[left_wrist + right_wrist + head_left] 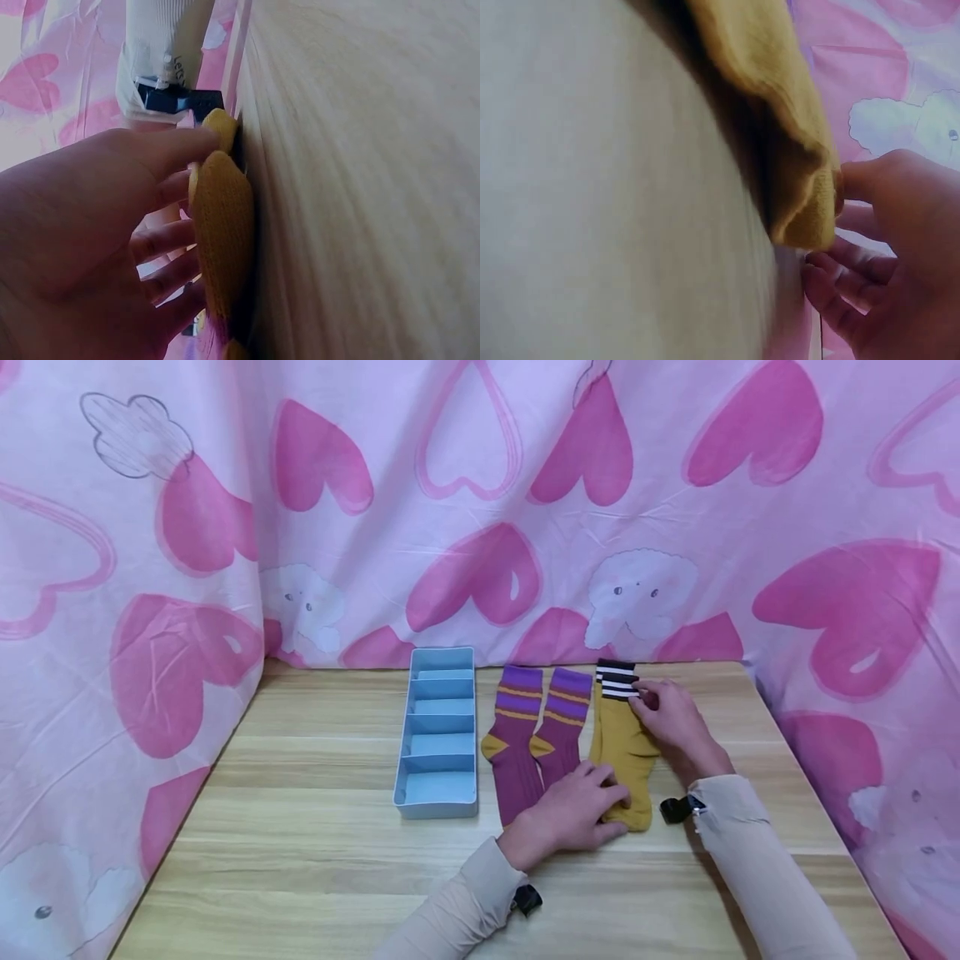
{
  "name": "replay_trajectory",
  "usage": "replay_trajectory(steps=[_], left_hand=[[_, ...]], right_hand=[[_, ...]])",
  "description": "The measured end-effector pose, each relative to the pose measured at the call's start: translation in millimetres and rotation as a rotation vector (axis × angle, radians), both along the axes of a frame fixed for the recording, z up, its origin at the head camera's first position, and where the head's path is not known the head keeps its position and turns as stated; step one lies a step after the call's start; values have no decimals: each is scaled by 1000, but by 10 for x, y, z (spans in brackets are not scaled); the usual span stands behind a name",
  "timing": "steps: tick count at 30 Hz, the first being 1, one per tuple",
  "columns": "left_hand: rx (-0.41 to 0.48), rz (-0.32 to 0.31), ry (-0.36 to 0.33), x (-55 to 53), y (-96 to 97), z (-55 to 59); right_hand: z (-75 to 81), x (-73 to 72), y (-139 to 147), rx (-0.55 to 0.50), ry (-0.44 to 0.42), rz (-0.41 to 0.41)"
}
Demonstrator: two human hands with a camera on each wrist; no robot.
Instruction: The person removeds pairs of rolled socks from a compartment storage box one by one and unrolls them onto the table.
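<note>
A pair of mustard-yellow socks (626, 735) with black-and-white striped cuffs (617, 680) lies flat, one sock mostly hidden under the other. My left hand (577, 806) is over the toe end, fingers spread; in the left wrist view its thumb and fingertips touch the yellow knit (223, 225). At the cuff's right edge is my right hand (671, 718), its fingertips touching the fabric. The right wrist view shows the yellow heel fold (802, 202) raised a little from the table, in front of loosely bent fingers (836, 296).
Two maroon socks (517, 760) with purple and orange striped cuffs lie side by side, left of the yellow pair. Further left stands a blue divided box (438, 811) with several compartments. The wooden table (315, 860) meets a pink heart-patterned curtain (375, 568) at the back and sides.
</note>
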State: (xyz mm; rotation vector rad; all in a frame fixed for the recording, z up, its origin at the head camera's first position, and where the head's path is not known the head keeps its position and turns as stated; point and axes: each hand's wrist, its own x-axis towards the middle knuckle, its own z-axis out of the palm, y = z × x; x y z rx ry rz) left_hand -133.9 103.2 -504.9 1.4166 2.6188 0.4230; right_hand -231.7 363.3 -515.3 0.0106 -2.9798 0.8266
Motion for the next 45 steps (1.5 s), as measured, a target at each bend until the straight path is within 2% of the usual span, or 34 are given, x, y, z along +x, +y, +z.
replay_trajectory(steps=[4, 10, 12, 19, 23, 27, 31, 39, 45], left_hand=[[12, 6, -5, -18, 3, 6], [56, -41, 117, -131, 22, -33], [74, -38, 142, -191, 32, -50], [97, 62, 195, -446, 54, -97], [82, 83, 165, -524, 64, -153], [64, 84, 120, -522, 84, -186], [33, 112, 117, -493, 103, -195], [-6, 184, 135, -416, 142, -176], [-30, 199, 182, -375, 143, -145]], right_hand=[[-11, 73, 13, -39, 53, 27], [-23, 231, 4, -55, 191, 78], [-19, 277, -10, -59, 215, 99], [-19, 404, -108, -88, 166, 115], [-53, 448, -131, -22, 121, 145], [-55, 490, -119, 35, 49, 164], [-39, 526, -104, 51, 2, 174], [-23, 539, -62, 92, -56, 164], [-4, 547, -12, 142, -69, 154]])
